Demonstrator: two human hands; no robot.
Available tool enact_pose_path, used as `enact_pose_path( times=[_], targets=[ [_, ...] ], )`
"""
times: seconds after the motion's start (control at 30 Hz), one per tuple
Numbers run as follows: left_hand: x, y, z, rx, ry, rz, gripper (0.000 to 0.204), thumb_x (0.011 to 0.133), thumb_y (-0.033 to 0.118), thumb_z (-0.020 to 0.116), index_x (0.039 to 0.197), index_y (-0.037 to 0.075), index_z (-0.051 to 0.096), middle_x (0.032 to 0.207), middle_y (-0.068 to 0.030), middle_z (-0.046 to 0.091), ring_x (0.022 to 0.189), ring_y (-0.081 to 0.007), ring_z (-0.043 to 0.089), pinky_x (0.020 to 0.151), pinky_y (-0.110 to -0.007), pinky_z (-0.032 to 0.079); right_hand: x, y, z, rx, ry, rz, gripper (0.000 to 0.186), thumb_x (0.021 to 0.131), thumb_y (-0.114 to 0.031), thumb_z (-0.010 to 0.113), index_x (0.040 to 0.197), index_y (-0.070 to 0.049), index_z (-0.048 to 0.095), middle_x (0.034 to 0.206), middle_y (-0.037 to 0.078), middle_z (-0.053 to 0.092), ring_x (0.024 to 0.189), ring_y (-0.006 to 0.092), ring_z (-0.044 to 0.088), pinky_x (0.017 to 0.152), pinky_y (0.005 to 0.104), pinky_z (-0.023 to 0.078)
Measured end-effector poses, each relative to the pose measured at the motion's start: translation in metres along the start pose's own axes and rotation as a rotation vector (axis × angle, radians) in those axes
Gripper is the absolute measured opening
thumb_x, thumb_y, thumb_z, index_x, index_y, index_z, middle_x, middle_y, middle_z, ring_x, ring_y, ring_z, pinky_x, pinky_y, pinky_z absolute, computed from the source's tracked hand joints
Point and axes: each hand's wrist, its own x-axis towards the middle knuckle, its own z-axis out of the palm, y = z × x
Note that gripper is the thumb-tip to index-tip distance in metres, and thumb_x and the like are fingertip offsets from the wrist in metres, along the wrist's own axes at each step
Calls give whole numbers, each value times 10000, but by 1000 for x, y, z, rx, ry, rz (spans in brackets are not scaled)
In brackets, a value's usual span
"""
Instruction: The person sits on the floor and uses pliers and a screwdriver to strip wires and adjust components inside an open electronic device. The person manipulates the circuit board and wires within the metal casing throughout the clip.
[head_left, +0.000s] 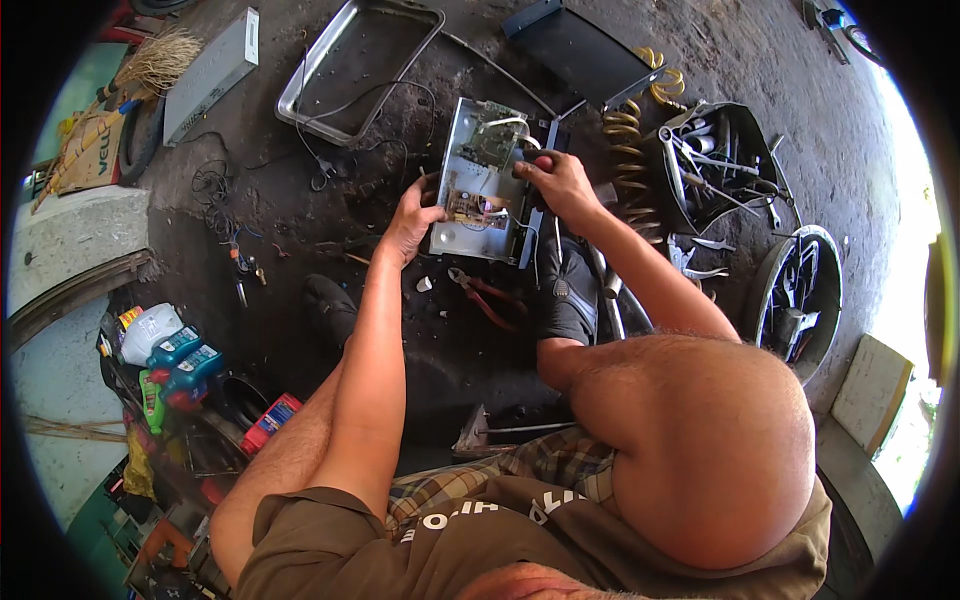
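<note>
Chassis (482,180) against L hand (408,222), prob. partly under R hand (563,187)

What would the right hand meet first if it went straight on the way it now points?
Probably the green circuit board in the far part of the metal case; the right hand, holding a red handle, points forward and left toward it. Its height is unclear, so it might pass above.

The chassis (468,240) is silver-grey, its upper circuit board (486,148) green — red tool handle (543,162), red-gripped diagonal cutters (484,298), brown plaid shorts (440,490).
</note>
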Motion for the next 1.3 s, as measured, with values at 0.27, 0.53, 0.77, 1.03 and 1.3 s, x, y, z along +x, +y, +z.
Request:
enact_pose_path(
  times=[0.27,0.53,0.77,1.03,1.3],
  targets=[
    [3,-7,1,-192,-10,-5,754,821,156,647,1540,-23,504,1320,-150,683,1223,-244,653,1093,-381,520,-39,-38,-31,-138,201,-80,584,1066,-547,669,999,33,667,655,125,707,675,282,762,673,431,578],
    [5,0,8,-158,16,82,724,854,171,638,1534,-52,528,1374,-160,685,1250,-234,653,1117,-355,491,-71,-38,-21,-58,239,-336,353,1023,-320,779,1100,-5,641,799,184,735,759,349,742,731,437,578],
    [6,7,11,-79,45,113,701,867,195,641,1515,-60,559,1375,-145,693,1239,-224,652,1117,-349,479,-74,0,-8,-118,235,-336,276,1019,-226,780,1129,-11,646,868,204,733,743,351,717,725,426,575],
    [6,4,10,-83,42,120,697,875,199,643,1516,-64,565,1346,-138,712,1199,-208,665,1094,-336,483,-76,11,-7,-33,287,-374,252,1033,-194,765,1144,-1,648,898,174,757,742,265,727,730,377,585],
    [7,3,10,-2,33,133,716,838,187,632,1506,-62,564,1383,-149,685,1265,-241,638,1122,-360,480,-77,10,-8,-48,285,-352,259,1035,-202,763,1152,-1,648,924,182,764,760,284,737,748,383,591]
  ],
)
